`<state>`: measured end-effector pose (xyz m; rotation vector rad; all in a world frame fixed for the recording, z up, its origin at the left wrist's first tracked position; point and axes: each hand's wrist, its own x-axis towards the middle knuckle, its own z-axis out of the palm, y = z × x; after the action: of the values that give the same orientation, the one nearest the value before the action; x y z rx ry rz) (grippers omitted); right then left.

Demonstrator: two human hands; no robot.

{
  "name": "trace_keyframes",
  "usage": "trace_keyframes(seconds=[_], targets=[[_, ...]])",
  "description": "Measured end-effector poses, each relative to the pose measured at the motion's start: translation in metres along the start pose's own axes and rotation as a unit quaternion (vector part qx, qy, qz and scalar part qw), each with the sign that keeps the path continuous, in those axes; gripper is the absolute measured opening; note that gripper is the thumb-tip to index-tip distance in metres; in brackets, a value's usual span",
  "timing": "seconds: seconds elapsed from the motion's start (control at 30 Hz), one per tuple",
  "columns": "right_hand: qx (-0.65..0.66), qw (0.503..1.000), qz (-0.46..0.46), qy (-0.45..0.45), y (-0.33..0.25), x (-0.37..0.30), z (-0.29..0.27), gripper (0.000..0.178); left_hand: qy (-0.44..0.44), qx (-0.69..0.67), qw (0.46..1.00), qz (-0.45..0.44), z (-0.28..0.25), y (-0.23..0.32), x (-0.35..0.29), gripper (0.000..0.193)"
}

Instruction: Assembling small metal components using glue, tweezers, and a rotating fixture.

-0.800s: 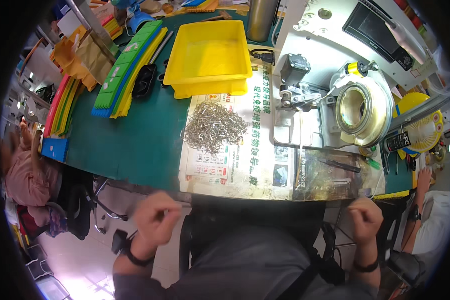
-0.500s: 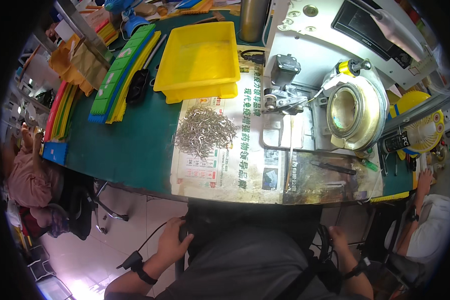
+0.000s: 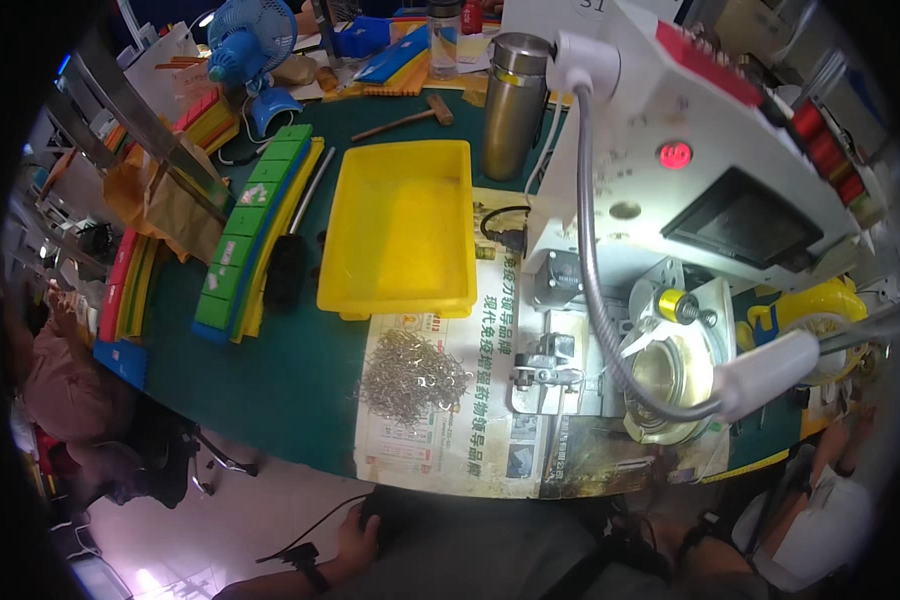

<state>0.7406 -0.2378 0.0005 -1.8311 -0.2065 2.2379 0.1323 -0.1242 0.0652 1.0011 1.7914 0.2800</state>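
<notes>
One glinting heap (image 3: pixel 413 372) (small metal pieces)

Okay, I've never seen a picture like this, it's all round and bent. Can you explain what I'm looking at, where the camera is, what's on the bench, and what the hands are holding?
The camera sits on a person's head and looks down; its fisheye lens bends straight edges. Below is a green workbench. On it lie an empty yellow tray, a newspaper with a heap of small metal parts, green and yellow strips, a steel flask, a small blue fan and a hammer. At right stands a white machine with a red light, a grey flexible hose and a round bowl. The left hand is low by the lap and seems to hold nothing. The right hand is out of view.
</notes>
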Motion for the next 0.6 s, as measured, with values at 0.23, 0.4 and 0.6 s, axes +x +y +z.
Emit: trace_keyframes(seconds=[0.23,0.4,0.6], targets=[[-0.110,0.992,-0.006,0.059,-0.062,-0.028,0.027,0.046,0.050,0.090,0.982,0.158,-0.002,-0.045,0.063,0.046],[-0.145,0.986,-0.043,0.074,-0.072,-0.008,0.050,0.047,0.074,0.079,0.982,0.154,-0.008,-0.006,0.056,0.038],[-0.183,0.980,-0.052,0.064,-0.067,-0.023,0.064,0.053,0.019,-0.019,0.996,0.082,-0.005,-0.006,0.065,0.030]])
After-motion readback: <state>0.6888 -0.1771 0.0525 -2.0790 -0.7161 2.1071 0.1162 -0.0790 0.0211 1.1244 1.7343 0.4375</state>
